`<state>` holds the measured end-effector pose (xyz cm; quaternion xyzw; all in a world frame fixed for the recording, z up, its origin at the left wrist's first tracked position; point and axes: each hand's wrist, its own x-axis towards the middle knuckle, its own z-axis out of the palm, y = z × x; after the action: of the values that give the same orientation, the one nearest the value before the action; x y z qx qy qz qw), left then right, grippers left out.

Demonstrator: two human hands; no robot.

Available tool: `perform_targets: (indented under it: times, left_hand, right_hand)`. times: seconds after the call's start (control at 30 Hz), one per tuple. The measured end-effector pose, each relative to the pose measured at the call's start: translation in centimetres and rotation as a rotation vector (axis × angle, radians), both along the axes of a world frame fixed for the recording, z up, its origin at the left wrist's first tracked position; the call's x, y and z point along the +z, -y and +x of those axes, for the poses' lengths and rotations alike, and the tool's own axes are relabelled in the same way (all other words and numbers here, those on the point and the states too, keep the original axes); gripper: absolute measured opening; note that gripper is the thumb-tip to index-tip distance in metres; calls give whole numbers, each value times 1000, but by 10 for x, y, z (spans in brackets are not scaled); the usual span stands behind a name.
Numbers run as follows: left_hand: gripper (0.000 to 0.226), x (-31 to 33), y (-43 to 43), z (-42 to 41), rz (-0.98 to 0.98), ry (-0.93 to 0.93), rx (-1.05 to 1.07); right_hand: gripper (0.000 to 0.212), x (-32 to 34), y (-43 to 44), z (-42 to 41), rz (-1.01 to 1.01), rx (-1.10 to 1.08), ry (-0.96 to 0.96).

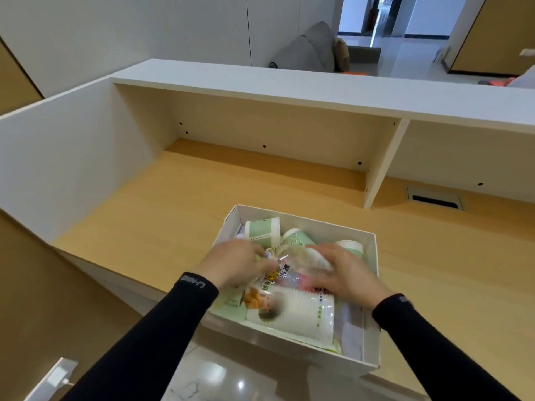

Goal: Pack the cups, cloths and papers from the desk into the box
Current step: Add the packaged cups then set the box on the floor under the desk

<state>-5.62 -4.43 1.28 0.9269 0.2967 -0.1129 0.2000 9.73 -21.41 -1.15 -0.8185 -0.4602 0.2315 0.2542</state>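
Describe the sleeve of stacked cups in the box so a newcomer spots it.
Find the white box at the desk's near edge. The sleeve lies on its side at the box's near end, below both hands. Unlike the loose green cups at the far end, it is white, ribbed and plastic-wrapped.
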Motion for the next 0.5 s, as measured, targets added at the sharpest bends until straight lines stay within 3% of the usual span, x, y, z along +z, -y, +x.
perform_targets:
  times: [0.1,0.17,0.23,0.3,0.37,0.43,0.5]
  left_hand:
    - [42,15,-16,1,153,269,112]
    - [35,17,-30,-4,268,413,194]
    - [47,14,-49,-14,310,357,246]
    - [54,8,-63,-29,253,67,215]
    - [36,-3,-69,-42,130,-161,92]
    - [27,-17,-70,-48,-35,-147,18]
    - [26,-27,-73,-52,-109,-55,-26]
  right_hand:
    - [96,24,14,2,150,-145,-229]
    - [98,31,23,1,237,-316,-135]
    - [89,32,33,-4,219,-512,44]
    - [85,31,46,-12,-26,-663,135]
    - [78,23,57,-27,-333,-672,54]
    - [53,13,61,-41,-548,-606,38]
    - [36,7,59,-51,-600,-630,146]
